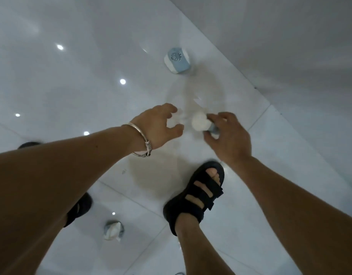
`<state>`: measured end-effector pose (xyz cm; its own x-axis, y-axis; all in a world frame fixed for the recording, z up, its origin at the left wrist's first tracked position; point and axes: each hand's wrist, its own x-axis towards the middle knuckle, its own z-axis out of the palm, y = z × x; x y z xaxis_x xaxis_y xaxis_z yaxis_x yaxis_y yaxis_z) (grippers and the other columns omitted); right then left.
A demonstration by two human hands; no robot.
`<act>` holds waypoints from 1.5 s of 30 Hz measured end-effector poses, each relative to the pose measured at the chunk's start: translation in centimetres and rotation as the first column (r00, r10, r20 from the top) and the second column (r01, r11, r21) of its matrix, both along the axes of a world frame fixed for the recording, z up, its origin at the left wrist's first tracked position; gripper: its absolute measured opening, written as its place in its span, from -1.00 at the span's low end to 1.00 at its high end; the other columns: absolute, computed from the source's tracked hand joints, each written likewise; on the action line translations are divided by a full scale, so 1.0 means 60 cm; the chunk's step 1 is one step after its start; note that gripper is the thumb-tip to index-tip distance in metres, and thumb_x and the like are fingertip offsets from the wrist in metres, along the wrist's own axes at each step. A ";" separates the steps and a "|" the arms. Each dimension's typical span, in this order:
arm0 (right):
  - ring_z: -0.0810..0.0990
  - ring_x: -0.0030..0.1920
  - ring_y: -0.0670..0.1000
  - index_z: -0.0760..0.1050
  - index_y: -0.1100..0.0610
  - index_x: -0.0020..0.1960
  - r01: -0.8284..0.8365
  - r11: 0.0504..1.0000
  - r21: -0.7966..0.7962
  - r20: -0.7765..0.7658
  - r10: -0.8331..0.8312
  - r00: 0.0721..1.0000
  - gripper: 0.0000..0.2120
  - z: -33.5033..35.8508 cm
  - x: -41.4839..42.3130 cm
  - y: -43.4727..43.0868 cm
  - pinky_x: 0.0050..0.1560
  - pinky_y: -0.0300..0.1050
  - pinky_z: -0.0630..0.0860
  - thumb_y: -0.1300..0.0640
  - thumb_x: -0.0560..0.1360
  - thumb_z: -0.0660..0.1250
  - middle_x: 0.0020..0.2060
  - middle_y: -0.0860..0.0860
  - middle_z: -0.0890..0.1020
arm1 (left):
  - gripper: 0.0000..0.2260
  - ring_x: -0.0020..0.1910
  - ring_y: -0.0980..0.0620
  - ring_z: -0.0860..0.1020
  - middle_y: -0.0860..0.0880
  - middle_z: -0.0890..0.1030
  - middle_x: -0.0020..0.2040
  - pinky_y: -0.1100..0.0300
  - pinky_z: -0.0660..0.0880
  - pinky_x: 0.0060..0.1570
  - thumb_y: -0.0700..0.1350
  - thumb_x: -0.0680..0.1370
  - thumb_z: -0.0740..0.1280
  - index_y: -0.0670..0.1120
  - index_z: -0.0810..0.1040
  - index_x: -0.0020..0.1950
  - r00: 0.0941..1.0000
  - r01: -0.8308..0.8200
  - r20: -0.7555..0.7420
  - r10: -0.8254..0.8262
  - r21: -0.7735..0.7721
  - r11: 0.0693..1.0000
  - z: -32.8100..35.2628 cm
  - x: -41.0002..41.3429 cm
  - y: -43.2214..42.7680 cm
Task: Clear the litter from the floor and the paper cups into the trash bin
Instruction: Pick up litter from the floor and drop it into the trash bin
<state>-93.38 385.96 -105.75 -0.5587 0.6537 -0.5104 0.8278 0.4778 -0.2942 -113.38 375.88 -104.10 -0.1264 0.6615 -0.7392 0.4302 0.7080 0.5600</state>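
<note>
With right hand (228, 135) fingers gripping the paper cup (199, 122), left hand (159, 126) fingers, spread wide, should close fully round the blurred pale scrap (172, 122) before lifting off the floor (72, 80).

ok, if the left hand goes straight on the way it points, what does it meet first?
Probably the paper cup the right hand grips, just beyond the spread fingertips of the left hand. A pale blur between those fingers is too unclear to name; depth uncertain.

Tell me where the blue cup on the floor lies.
In the head view the blue cup lies on the floor at upper centre, beyond the left hand and right hand, close to the wall.
</note>
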 end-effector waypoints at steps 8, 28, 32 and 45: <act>0.65 -0.11 0.16 0.57 0.15 0.23 -0.124 0.990 0.060 -0.315 0.136 0.939 -0.54 0.088 -0.188 -0.083 -0.31 -0.02 0.60 0.08 0.36 0.50 0.11 0.12 0.61 | -0.40 -0.04 0.08 0.44 0.10 0.46 0.02 0.28 0.29 -0.06 0.22 0.35 0.40 0.00 0.42 0.31 0.992 -0.113 -0.052 0.114 0.028 0.993 0.069 -0.107 -0.030; 0.56 0.00 0.29 0.32 0.04 0.44 -0.105 0.994 -0.042 0.221 0.112 0.969 -0.45 -0.007 -0.283 -0.077 -0.08 -0.02 0.44 0.05 0.48 0.36 0.20 0.16 0.42 | -0.31 0.21 -0.08 0.48 -0.08 0.49 0.28 0.17 0.35 0.13 0.09 0.32 0.45 -0.06 0.36 0.40 0.886 -0.414 -0.259 0.385 -0.067 0.908 0.034 -0.265 -0.293; 0.58 0.00 0.19 0.26 -0.02 0.43 -0.271 0.957 -0.106 0.202 0.287 0.936 -0.46 0.142 -0.366 -0.144 -0.14 -0.10 0.38 -0.05 0.50 0.32 0.23 0.07 0.40 | -0.30 0.25 -0.07 0.45 -0.08 0.44 0.34 0.17 0.34 0.15 0.08 0.34 0.43 -0.05 0.31 0.44 0.826 -0.512 -0.284 0.487 -0.016 0.859 0.175 -0.317 -0.320; 0.58 0.04 0.07 0.26 -0.08 0.46 -0.734 0.675 -0.072 0.032 0.737 0.675 -0.44 0.745 -0.780 -0.360 -0.06 -0.15 0.47 -0.12 0.50 0.31 0.24 -0.02 0.44 | -0.40 0.16 -0.03 0.49 -0.06 0.49 0.25 0.26 0.35 0.05 0.03 0.39 0.43 -0.07 0.36 0.38 0.478 -0.854 -0.229 0.848 0.107 0.509 0.744 -0.490 -0.613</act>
<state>-140.16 364.38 -61.02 -0.8186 0.0168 -0.5741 0.2300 0.9255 -0.3009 -142.78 339.08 -59.48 -0.7785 0.1231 -0.6155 -0.2829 0.8065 0.5191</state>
